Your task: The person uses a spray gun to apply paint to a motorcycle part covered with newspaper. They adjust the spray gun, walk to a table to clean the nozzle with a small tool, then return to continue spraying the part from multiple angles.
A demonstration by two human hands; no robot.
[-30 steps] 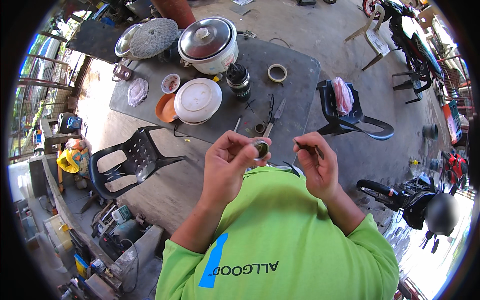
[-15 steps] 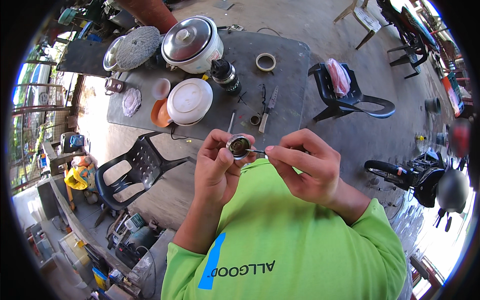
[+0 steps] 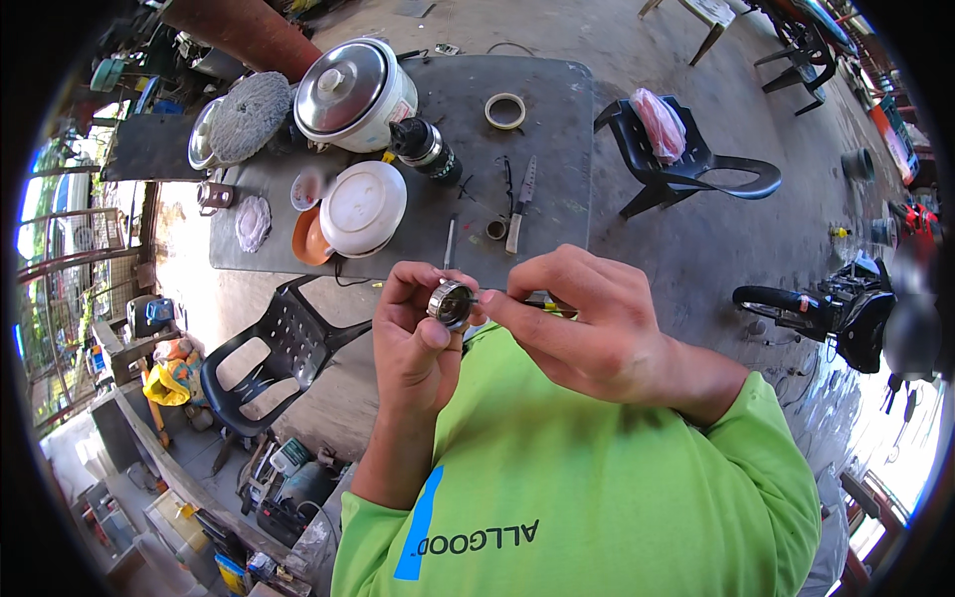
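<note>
My left hand [image 3: 406,343] holds a small round metal cup with a ridged rim [image 3: 451,304] between thumb and fingers, its open side tilted toward my right hand. My right hand [image 3: 592,323] is closed in a pinch on a slim tool with a thin metal shaft; fingers hide most of it. Its fingertips are at the cup's rim, and where the tip touches inside cannot be made out. Just beyond my hands on the dark table [image 3: 557,109] lie a kitchen knife [image 3: 522,199], a small dark ring [image 3: 496,230] and a thin metal rod [image 3: 451,239].
On the table stand a lidded pot [image 3: 348,95], a black bottle [image 3: 426,149], a tape roll [image 3: 504,111], a white plate [image 3: 364,209] and an orange bowl [image 3: 310,239]. Black chairs [image 3: 288,348] flank it, one bearing a pink bag [image 3: 658,124]. A motorcycle [image 3: 856,318] stands at right.
Both hands have shifted slightly left in the picture. The cup is turned more on its side, and my right fingers have come closer to it, covering the tool's shaft.
</note>
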